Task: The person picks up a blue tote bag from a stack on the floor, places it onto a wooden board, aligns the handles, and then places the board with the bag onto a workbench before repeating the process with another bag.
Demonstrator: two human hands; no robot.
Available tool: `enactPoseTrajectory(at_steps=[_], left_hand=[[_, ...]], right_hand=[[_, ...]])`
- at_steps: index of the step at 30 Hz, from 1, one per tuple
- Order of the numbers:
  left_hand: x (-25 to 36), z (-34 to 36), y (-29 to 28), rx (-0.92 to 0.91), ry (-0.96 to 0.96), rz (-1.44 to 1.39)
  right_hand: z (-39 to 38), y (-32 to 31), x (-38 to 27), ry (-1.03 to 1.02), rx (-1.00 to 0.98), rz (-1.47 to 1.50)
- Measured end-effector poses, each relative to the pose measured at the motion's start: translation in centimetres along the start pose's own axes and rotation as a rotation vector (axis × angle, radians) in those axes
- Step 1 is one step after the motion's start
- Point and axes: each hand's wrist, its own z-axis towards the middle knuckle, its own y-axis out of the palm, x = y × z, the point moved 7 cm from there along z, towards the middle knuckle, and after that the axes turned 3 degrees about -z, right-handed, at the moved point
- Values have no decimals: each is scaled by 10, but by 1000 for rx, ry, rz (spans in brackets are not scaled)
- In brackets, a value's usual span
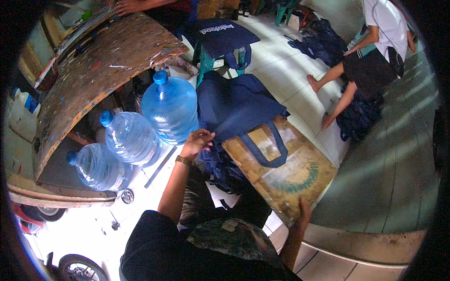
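A navy cloth tote bag (pixel 241 103) lies over the far part of a flat, stained yellow-brown board (pixel 300 168). Its handle loop (pixel 278 152) falls onto the bare board, which carries a ring of teal paint marks. My left hand (pixel 198 141), with a watch or band at the wrist, is closed with its fingertips at the bag's near left edge, seemingly pinching the cloth. At the board's near end, my right hand (pixel 300 214) grips the edge, its fingers partly hidden beneath. Bunched dark blue cloth (pixel 219 171) hangs below the board's left side.
Three large blue water bottles (pixel 169 110) stand left of me, beside a paint-spotted wooden table (pixel 108 61). Another navy bag (pixel 220 35) rests on a green stool (pixel 206 63) ahead. A person (pixel 375 51) bends over dark cloth piles (pixel 358 117) at right. Another person's hand (pixel 129 6) touches the table.
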Motion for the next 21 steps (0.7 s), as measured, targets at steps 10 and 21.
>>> enactPoseTrajectory(at_steps=[10, 21], left_hand=[[-17, 18, -12, 70, -43, -171], [5, -1, -55, 25, 1, 16]], right_hand=[[-26, 92, 93, 177, -448, -54], [85, 137, -97, -620, -597, -755]])
